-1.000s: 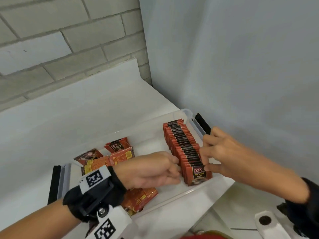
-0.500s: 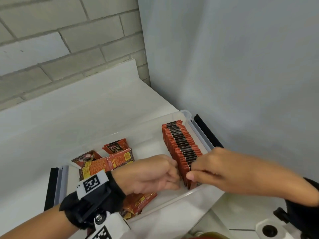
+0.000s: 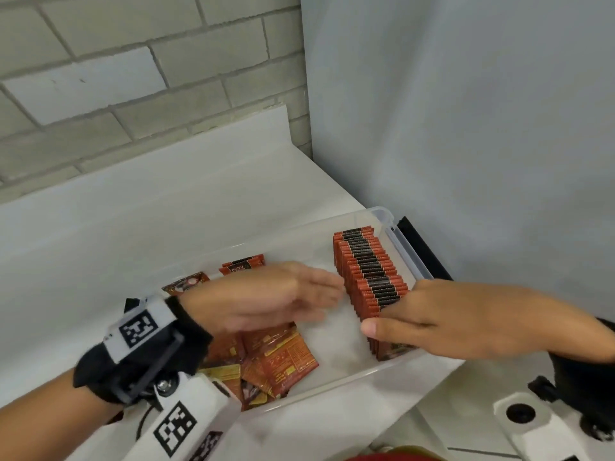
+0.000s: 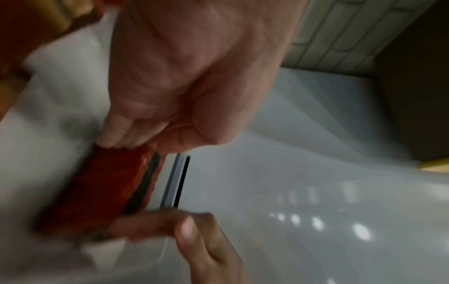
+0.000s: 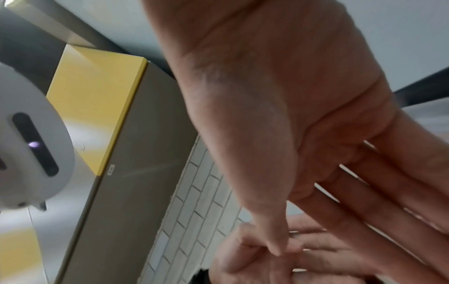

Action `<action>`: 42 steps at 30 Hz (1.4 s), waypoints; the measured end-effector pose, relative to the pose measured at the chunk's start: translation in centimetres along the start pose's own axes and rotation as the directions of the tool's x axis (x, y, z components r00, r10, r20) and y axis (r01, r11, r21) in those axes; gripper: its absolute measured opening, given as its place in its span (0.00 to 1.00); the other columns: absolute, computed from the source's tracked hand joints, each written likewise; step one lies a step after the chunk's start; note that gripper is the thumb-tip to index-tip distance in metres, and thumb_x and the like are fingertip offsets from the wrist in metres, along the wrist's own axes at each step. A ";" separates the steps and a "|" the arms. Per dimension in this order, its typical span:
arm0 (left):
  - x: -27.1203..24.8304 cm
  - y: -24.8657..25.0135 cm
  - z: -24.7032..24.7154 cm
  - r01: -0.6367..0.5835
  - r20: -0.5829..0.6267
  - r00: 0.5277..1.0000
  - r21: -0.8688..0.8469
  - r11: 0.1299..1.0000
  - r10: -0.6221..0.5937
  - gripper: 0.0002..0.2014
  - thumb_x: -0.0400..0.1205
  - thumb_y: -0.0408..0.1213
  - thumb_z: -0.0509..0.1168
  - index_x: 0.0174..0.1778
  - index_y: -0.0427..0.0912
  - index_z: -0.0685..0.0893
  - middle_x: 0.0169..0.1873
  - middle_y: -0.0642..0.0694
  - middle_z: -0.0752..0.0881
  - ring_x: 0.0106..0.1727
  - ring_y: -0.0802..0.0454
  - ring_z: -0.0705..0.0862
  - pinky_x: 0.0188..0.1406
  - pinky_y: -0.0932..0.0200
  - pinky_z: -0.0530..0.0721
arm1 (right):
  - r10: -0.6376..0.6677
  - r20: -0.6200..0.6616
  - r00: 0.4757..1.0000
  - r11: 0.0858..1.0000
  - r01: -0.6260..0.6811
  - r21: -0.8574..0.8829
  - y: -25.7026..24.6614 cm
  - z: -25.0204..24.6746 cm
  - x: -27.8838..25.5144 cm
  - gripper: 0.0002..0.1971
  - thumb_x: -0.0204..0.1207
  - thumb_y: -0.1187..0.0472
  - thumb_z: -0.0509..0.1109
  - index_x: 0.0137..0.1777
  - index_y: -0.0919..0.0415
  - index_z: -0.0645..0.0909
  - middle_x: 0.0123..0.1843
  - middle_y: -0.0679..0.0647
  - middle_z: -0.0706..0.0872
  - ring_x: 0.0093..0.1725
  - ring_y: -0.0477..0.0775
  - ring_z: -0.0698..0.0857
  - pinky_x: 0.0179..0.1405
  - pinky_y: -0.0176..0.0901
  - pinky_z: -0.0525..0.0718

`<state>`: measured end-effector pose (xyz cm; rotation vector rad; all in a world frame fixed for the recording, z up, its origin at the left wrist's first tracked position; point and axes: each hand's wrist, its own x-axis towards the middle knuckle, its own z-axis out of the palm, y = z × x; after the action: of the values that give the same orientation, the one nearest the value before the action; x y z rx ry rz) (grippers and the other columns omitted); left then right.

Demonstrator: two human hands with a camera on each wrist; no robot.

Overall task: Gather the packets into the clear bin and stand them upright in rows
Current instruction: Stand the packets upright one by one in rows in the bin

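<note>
A clear bin [image 3: 301, 235] sits on the white counter. Along its right wall stands a long row of red and black packets [image 3: 369, 267], upright. My right hand [image 3: 392, 314] lies over the near end of this row, thumb on its left face and straight fingers along its top and right side. My left hand [image 3: 329, 294] is blurred just left of the row, fingers loosely extended and holding nothing. Several loose packets [image 3: 283, 357] lie flat in the bin's left half, partly under my left hand. In the left wrist view the row [image 4: 102, 184] runs between my left fingertips [image 4: 114, 140] and the right hand [image 4: 170, 224].
A black strip [image 3: 422, 251] runs along the bin's right outer edge, close to the grey wall [image 3: 466, 128]. A brick wall stands behind the white counter [image 3: 166, 221]. A white device [image 3: 525, 417] sits below the counter's edge at lower right.
My left hand uncurled and pulled slightly left from the row's near end. The right hand slid down and across onto that near end, covering the front packet.
</note>
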<state>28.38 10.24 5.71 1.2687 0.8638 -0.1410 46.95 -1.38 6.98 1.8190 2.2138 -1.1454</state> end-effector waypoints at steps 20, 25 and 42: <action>-6.7 -3.8 -7.3 0.255 -0.193 0.962 0.887 0.384 -0.193 0.44 0.80 0.50 0.69 0.80 0.68 0.41 0.80 0.61 0.57 0.77 0.58 0.65 0.73 0.60 0.70 | -0.101 0.206 0.973 0.987 0.123 -0.099 -5.7 1.2 10.1 0.29 0.86 0.46 0.56 0.84 0.38 0.48 0.79 0.61 0.61 0.64 0.60 0.80 0.67 0.49 0.77; -5.9 -4.9 -7.1 0.292 -0.241 0.951 0.904 0.312 -0.192 0.54 0.77 0.50 0.72 0.83 0.56 0.34 0.81 0.55 0.56 0.78 0.55 0.60 0.73 0.56 0.70 | -0.156 0.236 0.959 0.979 0.182 -0.095 -6.6 2.2 10.0 0.20 0.86 0.51 0.58 0.76 0.52 0.72 0.61 0.52 0.75 0.52 0.44 0.72 0.63 0.42 0.74; -5.6 -5.6 -6.7 0.178 -0.087 0.970 0.891 0.417 -0.228 0.21 0.76 0.45 0.75 0.55 0.52 0.69 0.50 0.51 0.78 0.47 0.53 0.78 0.40 0.64 0.77 | -0.063 0.174 0.983 0.981 0.029 0.193 -6.8 3.9 11.4 0.41 0.71 0.64 0.79 0.74 0.57 0.53 0.41 0.53 0.79 0.39 0.50 0.80 0.44 0.50 0.85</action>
<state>18.21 12.22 4.67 2.1497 0.9201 -0.9518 36.03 5.59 2.08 1.6571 2.1206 -1.5115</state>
